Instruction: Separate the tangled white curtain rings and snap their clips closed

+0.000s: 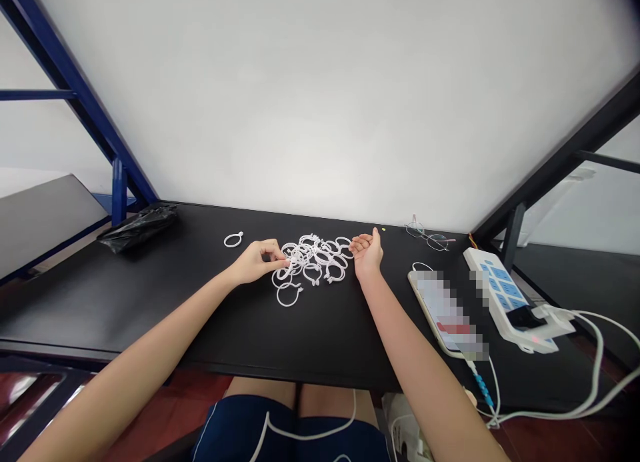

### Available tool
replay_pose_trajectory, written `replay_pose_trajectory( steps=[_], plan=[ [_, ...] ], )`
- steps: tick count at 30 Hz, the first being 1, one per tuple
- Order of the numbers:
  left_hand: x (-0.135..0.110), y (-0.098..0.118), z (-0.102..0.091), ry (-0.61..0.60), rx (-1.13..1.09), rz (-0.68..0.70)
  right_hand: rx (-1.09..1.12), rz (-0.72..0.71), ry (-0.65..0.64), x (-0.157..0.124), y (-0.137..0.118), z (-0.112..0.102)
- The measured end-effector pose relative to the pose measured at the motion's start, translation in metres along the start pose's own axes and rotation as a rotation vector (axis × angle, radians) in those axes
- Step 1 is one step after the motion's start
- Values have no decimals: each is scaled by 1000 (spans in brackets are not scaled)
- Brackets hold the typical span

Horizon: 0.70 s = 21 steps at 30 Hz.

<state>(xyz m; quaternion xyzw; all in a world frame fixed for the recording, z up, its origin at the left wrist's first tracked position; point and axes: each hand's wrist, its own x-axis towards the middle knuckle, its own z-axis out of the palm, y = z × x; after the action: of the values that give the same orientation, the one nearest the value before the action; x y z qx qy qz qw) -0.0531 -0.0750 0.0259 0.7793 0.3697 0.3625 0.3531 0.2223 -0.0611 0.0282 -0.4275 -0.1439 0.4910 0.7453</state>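
Observation:
A pile of several white plastic rings [316, 257] lies on the black table [150, 295] in front of me. My left hand [259, 261] rests at the pile's left edge, its fingertips pinched on one white ring. My right hand [368, 252] lies at the pile's right edge, palm turned up, fingers loosely curled and apart, holding nothing. A single white ring [233, 240] sits apart to the left of my left hand. Another loose ring [289, 295] lies just in front of the pile.
A black plastic bag [139, 227] sits at the table's back left. Eyeglasses [427, 235] lie at the back right. A phone [447, 313] on a cable and a white power strip [510, 299] with plugs and cords occupy the right side. Blue metal frame stands at left.

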Motion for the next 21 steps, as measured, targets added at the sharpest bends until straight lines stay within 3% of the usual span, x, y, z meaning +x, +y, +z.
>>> replay_pose_trajectory(
  steps=[16,21],
  plan=[
    [1,-1,6,76,-228,-54,13,2,12,-1,-1,0],
    [2,3,5,122,-301,-149,20,0,6,0,-1,-1]
  ],
)
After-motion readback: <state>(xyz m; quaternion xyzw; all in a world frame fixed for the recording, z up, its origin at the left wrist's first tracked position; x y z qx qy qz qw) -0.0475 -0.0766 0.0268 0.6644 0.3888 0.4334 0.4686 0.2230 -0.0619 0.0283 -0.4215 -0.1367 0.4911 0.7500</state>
